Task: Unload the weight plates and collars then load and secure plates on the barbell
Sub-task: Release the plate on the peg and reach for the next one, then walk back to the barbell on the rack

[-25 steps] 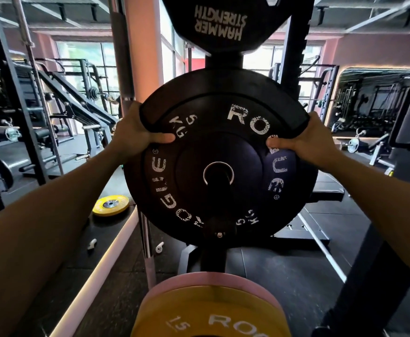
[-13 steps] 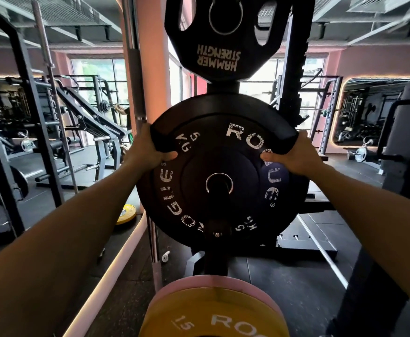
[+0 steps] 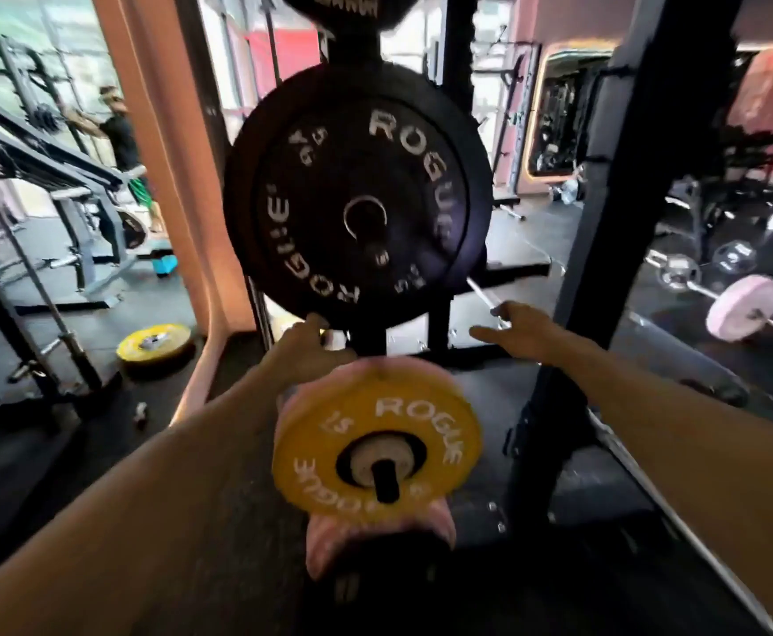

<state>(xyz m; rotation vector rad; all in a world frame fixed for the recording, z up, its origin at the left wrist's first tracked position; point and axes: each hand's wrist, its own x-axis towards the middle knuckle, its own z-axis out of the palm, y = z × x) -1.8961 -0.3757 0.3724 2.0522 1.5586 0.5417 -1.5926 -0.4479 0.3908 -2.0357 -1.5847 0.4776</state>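
A large black Rogue plate [image 3: 357,199] hangs on a peg of the storage rack, straight ahead. Below it a yellow 15 kg Rogue plate [image 3: 378,445] sits on a lower peg, with a pink plate [image 3: 325,539] behind it. My left hand [image 3: 304,346] is just under the black plate's lower rim, fingers apart, holding nothing. My right hand [image 3: 520,332] hovers open to the right of the rack post, below the black plate. A barbell with a pink plate [image 3: 745,309] lies on the floor at the right.
A yellow plate [image 3: 155,344] lies flat on the floor at the left, beside a salmon column [image 3: 164,176]. A black rack upright [image 3: 637,185] stands close on the right. A person [image 3: 121,144] works at a machine far left. A small white object [image 3: 140,410] lies on the floor.
Both hands have let go of the black plate's upper rim and dropped below it. The plate stays on its peg. My view has tilted down toward the yellow plate.
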